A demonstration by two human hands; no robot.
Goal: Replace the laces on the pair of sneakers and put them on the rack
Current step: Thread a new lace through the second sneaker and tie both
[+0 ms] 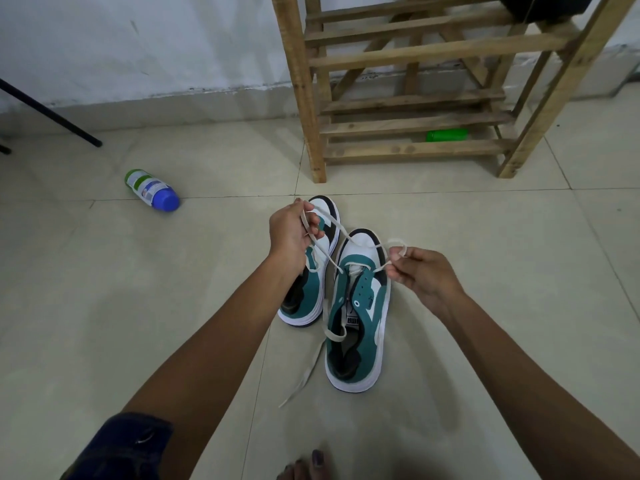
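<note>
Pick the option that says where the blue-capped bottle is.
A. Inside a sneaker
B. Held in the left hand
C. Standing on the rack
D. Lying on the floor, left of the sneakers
D: the bottle lies on its side on the floor tiles, left of the sneakers and apart from them, while both hands hold a lace.

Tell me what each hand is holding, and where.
Both hold the white lace threaded through the nearer sneaker: the left hand grips one end, the right hand pinches the other.
</note>
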